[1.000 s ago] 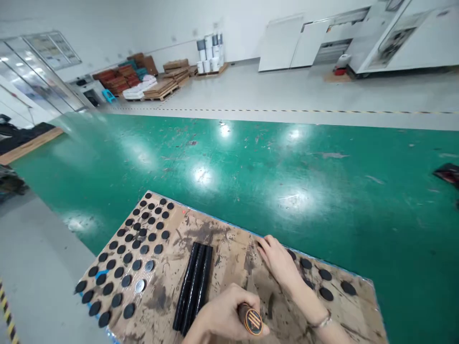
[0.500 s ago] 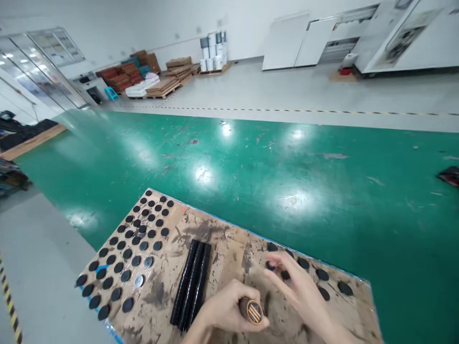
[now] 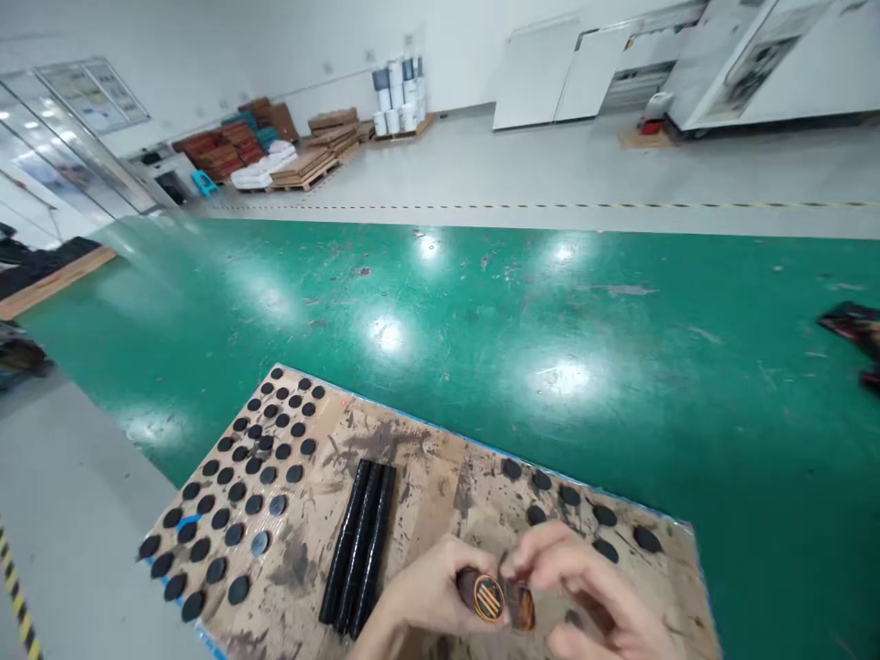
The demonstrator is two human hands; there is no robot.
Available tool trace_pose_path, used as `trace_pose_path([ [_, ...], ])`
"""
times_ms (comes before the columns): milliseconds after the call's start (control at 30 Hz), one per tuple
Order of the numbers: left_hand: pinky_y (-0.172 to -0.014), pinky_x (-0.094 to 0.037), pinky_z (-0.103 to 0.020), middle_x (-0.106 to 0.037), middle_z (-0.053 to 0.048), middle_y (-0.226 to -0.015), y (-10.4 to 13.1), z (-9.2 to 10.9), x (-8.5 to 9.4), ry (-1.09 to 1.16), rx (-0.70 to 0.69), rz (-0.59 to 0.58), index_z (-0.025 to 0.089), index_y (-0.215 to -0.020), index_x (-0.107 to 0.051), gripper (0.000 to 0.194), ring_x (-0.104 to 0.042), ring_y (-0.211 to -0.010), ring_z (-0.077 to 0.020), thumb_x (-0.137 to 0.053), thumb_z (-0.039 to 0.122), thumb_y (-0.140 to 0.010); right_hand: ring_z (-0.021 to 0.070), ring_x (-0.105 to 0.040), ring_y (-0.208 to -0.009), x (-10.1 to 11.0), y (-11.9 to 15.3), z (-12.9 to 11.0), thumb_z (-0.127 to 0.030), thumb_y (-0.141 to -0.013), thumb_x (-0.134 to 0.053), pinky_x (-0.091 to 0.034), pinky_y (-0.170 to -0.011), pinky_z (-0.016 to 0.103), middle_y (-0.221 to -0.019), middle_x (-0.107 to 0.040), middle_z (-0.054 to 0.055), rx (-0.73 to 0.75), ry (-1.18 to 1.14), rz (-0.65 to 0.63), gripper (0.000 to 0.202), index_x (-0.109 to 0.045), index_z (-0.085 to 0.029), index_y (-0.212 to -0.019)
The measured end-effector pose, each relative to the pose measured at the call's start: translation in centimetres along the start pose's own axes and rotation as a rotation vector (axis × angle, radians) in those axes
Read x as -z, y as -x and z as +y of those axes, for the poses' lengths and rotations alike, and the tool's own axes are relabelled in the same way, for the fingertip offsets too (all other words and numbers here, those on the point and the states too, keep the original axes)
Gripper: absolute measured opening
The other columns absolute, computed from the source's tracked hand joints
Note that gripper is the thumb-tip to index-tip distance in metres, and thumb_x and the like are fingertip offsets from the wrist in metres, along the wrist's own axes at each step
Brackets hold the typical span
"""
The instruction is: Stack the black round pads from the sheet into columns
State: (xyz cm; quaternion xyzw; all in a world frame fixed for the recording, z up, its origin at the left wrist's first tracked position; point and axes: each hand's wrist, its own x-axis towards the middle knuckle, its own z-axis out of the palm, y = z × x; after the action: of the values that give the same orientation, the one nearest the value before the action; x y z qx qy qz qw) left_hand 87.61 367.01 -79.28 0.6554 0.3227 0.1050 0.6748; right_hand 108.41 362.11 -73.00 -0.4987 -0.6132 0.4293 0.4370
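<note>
My left hand (image 3: 436, 587) is wrapped round a dark cylinder (image 3: 487, 596) whose end has an orange ring and stripes. Close beside it, my right hand (image 3: 591, 587) pinches a dark disc (image 3: 521, 605) with an orange-brown face, blurred by motion. Both hands are over the stained cardboard on the table (image 3: 426, 486). Left of my left hand lie three long black rolls (image 3: 358, 550) side by side. Beyond my right hand, several black discs (image 3: 569, 496) lie near the table's far edge.
Many black discs (image 3: 236, 492) lie in rows on the table's left part. Green floor (image 3: 412, 302) surrounds the table's far side. Stacked pallets (image 3: 302, 170) and white buckets (image 3: 399, 105) stand by the back wall. A dark red object (image 3: 852, 325) is at the right edge.
My right hand has come back from the discs near the far edge to beside the cylinder, with a disc in its fingers. The view has shifted slightly.
</note>
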Motion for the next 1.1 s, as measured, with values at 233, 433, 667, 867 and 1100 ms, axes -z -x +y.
trace_pose_path([
  [233, -0.047, -0.021, -0.022, -0.041, 0.008, -0.052, -0.2, 0.7, 0.1, 0.033, -0.047, 0.039, 0.019, -0.058, -0.048, 0.031, -0.031, -0.048, -0.0057, -0.074, 0.035, -0.067, 0.0268, -0.063, -0.087, 0.3, -4.7, 11.3, -0.037, -0.099, -0.046, -0.055, -0.076, 0.041, -0.099, -0.067, 0.011, 0.045, 0.797, 0.103, 0.023, -0.061, -0.021, -0.106],
  [433, -0.050, -0.023, -0.024, -0.043, 0.008, -0.055, 0.0, 1.4, 0.0, 0.043, -0.052, 0.113, 0.019, -0.062, -0.048, 0.027, -0.031, -0.052, -0.0066, -0.072, 0.028, -0.070, 0.0218, -0.062, -0.079, -0.3, -6.2, 11.2, -0.022, -0.099, -0.039, -0.054, -0.073, 0.035, -0.085, -0.062, 0.008, 0.074, 0.767, 0.027, 0.025, -0.061, -0.021, -0.087],
  [667, -0.050, -0.026, -0.022, -0.045, 0.007, -0.057, -0.5, 2.1, -0.6, 0.118, -0.097, 0.139, 0.018, -0.063, -0.051, 0.024, -0.035, -0.053, -0.0066, -0.073, 0.027, -0.066, 0.0185, -0.067, -0.083, 0.1, -1.5, -0.6, -0.051, -0.098, -0.053, -0.056, -0.070, 0.027, -0.093, -0.066, 0.005, 0.096, 0.093, 0.017, 0.028, -0.061, -0.026, -0.090],
  [867, -0.053, -0.030, -0.021, -0.052, 0.007, -0.057, -0.4, 2.3, -0.4, 0.038, -0.061, 0.170, 0.017, -0.060, -0.052, 0.025, -0.039, -0.052, -0.0054, -0.076, 0.022, -0.063, 0.0263, -0.067, -0.078, -0.6, 0.3, 9.3, -0.044, -0.103, -0.036, -0.055, -0.064, 0.036, -0.091, -0.069, 0.011, 0.104, 0.872, 0.148, 0.034, -0.062, -0.022, -0.099],
  [1100, -0.049, -0.028, -0.020, -0.051, 0.006, -0.056, -0.5, 3.2, -0.3, 0.120, -0.075, 0.132, 0.017, -0.059, -0.052, 0.032, -0.037, -0.051, -0.0053, -0.079, 0.033, -0.062, 0.0190, -0.066, -0.070, -0.6, 0.1, 9.0, -0.033, -0.102, -0.040, -0.055, -0.062, 0.028, -0.086, -0.066, 0.006, 0.032, 0.588, 0.141, 0.023, -0.061, -0.023, -0.097],
])
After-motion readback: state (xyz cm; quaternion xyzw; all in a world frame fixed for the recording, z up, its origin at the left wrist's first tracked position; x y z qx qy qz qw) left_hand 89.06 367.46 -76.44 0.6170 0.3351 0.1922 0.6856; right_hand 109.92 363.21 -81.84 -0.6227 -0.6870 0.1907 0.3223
